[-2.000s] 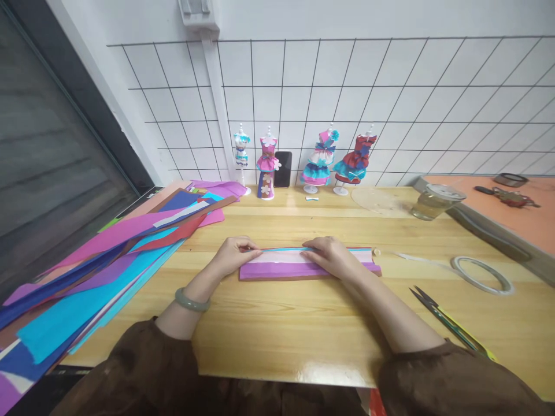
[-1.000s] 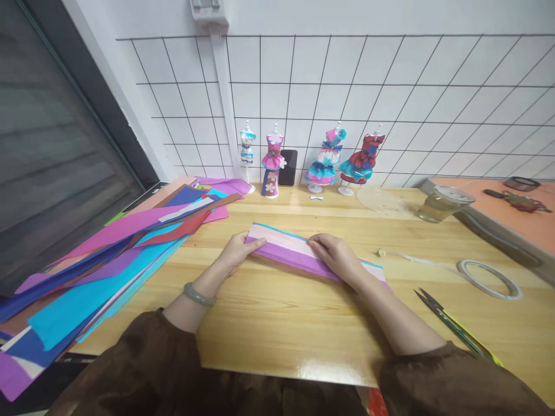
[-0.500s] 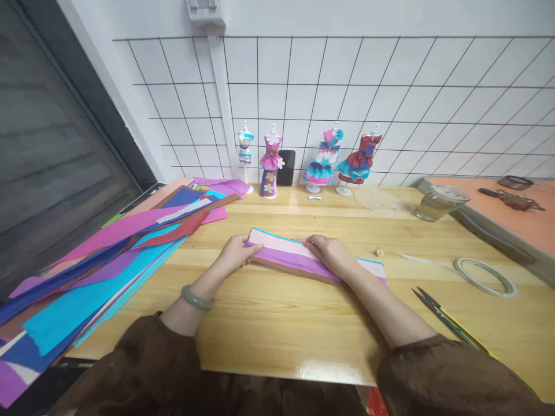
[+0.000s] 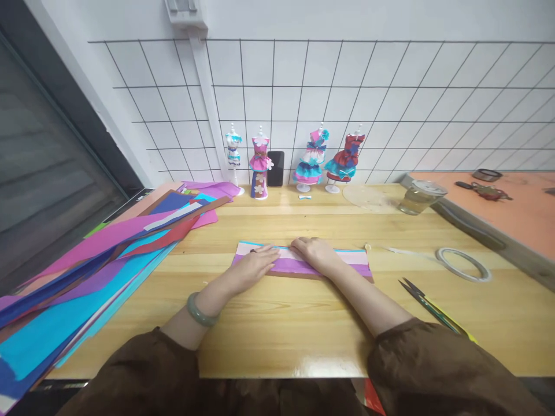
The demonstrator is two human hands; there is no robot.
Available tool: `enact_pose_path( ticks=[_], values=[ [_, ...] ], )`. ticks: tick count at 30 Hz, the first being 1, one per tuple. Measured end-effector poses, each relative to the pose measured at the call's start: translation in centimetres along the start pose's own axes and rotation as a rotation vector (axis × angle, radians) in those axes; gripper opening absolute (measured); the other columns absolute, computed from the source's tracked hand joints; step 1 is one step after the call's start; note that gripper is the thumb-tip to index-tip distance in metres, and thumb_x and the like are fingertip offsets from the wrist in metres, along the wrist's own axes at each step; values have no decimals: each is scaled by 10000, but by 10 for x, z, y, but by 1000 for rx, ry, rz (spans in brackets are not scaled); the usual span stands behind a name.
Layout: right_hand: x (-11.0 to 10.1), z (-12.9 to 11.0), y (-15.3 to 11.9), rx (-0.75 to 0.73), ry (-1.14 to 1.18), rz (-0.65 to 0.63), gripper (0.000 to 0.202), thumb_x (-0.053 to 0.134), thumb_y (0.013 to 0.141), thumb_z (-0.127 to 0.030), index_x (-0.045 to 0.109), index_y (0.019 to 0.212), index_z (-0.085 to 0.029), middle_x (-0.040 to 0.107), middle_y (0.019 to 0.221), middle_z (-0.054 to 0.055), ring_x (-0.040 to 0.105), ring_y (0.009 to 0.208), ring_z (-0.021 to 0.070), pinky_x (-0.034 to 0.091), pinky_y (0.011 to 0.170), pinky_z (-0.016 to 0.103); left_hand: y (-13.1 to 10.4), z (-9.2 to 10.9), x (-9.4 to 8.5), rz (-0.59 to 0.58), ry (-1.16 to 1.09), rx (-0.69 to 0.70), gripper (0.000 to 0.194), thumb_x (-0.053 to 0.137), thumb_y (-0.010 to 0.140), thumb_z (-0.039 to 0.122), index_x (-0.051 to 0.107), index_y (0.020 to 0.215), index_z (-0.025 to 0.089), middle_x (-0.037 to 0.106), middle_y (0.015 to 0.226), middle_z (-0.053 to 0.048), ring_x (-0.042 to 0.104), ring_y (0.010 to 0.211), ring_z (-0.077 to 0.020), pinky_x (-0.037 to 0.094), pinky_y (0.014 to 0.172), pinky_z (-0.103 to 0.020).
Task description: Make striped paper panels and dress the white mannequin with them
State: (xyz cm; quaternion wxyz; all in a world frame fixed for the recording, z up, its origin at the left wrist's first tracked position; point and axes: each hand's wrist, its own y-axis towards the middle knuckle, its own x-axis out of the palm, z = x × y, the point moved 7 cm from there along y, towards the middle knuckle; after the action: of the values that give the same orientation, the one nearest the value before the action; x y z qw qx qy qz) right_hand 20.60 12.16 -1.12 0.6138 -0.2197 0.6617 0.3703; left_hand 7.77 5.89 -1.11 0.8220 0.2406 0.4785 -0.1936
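A heap of long coloured strips spreads over the left of the wooden table; four small dress forms and a black phone stand along the far wall. To the right are a lidded clear cup, a white ring of tape and, nearer, yellow-handled snips. The layered band, paper or cloth, lies in the middle, thin and oblong, striped blue, pale pink, purple and brown; both hands hide parts of it. The left hand rests flat across its left part, fingers straight and pressed together; the right hand bends over its far edge, fingers close together, though whether they pinch cannot be told. Half a second ago the left hand gripped the band's left end, which slanted; now the band lies flatter and the left hand sits farther in.
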Motion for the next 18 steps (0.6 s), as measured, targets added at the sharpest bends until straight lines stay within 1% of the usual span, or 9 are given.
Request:
enact_pose_path(
  ticks=[2,5,8,10,12,14,16,18],
  values=[
    [-2,1,1,1,-3,5,296,332,925,-315,587,929,-165,643,822,80,600,694,164,376,631,262,3,4,11,-54,-6,21,394,319,895,225,438,1270,211,425,1346,-43,278,1298,-173,266,1060,-370],
    [-10,-2,2,23,-10,29,309,329,925,-308,599,923,-157,630,833,98,589,766,188,389,713,303,5,4,17,-69,32,30,409,309,900,237,398,1300,216,370,1381,-53,253,1308,-178,239,1069,-388],
    [-21,-23,1,9,52,107,336,337,916,-345,582,1020,-141,612,987,140,540,962,228,374,848,361,4,5,16,-78,81,23,416,300,906,256,375,1314,225,344,1396,-64,239,1314,-188,230,1066,-413],
    [-24,-44,-3,-25,140,152,435,340,903,-407,524,1146,-98,552,1155,176,475,1092,243,341,935,371,3,6,16,-91,101,13,423,292,910,281,348,1328,243,319,1409,-60,232,1316,-191,210,1069,-430],
    [-18,-64,-9,-49,201,135,602,339,872,-504,427,1259,-50,447,1292,204,380,1207,264,284,1006,392,2,9,16,-110,124,16,438,302,907,317,323,1340,252,298,1419,-62,238,1313,-197,177,1077,-444],
    [-9,-77,-14,-40,236,93,758,333,828,-596,331,1325,-24,350,1365,216,284,1276,280,239,1038,426,0,11,17,-122,163,27,444,309,904,323,321,1342,252,295,1420,-64,242,1312,-203,149,1081,-453],
    [-1,-80,-20,-2,244,60,847,315,798,-650,280,1348,-6,285,1394,225,221,1306,289,212,1050,453,-1,11,18,-116,213,29,437,291,907,301,333,1338,244,302,1416,-64,231,1315,-202,141,1082,-447],
    [3,-77,-26,44,226,38,874,291,794,-665,276,1347,11,254,1402,232,188,1315,299,192,1057,464,-2,9,19,-103,258,20,443,269,909,291,329,1342,220,310,1412,-69,215,1321,-193,143,1083,-428]
  ],
)
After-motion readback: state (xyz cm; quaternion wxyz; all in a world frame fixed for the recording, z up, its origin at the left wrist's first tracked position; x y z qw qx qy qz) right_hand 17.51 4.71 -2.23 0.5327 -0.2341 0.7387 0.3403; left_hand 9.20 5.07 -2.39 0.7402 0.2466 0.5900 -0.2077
